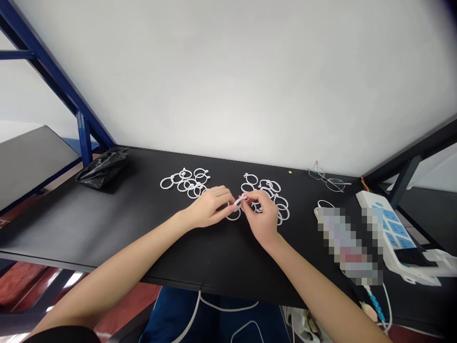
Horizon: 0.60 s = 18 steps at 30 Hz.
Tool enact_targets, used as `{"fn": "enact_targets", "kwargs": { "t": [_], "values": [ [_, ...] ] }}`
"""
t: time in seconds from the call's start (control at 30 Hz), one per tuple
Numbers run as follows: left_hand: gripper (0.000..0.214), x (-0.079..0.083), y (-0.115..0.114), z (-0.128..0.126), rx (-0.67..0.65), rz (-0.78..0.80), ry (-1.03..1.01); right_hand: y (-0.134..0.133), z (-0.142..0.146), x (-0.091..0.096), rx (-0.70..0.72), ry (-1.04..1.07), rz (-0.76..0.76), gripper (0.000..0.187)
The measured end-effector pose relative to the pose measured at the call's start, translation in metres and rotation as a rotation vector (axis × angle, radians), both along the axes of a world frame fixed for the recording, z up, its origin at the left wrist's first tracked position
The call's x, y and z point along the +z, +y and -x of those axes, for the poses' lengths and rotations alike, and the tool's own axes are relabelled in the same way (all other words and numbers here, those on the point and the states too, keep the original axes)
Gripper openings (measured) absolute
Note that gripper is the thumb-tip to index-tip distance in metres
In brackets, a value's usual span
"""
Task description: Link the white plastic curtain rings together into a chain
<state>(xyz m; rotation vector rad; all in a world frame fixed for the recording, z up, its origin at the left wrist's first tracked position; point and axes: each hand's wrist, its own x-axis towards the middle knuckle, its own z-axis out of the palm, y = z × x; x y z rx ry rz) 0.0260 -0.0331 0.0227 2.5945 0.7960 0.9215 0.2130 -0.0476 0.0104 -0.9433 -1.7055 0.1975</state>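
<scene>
Both my hands meet over the middle of a black table. My left hand and my right hand pinch the same white plastic ring, fingers closed on it from either side. A pile of several white rings lies just beyond my left hand. Another pile of white rings lies under and beyond my right hand, partly hidden by its fingers.
A crumpled black plastic bag sits at the table's back left. Spectacles lie at the back right. A white and blue power strip and a blurred-out object lie on the right. Blue steel frame stands at left.
</scene>
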Motion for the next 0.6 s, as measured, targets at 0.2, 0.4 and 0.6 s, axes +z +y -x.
{"fn": "enact_targets", "kwargs": {
  "t": [0.2, 0.4, 0.6],
  "values": [
    [0.026, -0.0025, -0.0012, -0.0035, 0.085, -0.09, 0.013, 0.0002, 0.0008, 0.0001, 0.0, -0.009, 0.034, 0.01],
    [0.024, -0.0002, -0.0014, -0.0016, 0.111, -0.089, -0.014, -0.0022, 0.0007, 0.0009, 0.055, 0.023, 0.082, 0.009],
    [0.021, 0.0016, -0.0046, -0.0005, 0.099, 0.001, -0.036, -0.0028, 0.0004, 0.0028, 0.062, 0.069, 0.112, 0.004]
  ]
}}
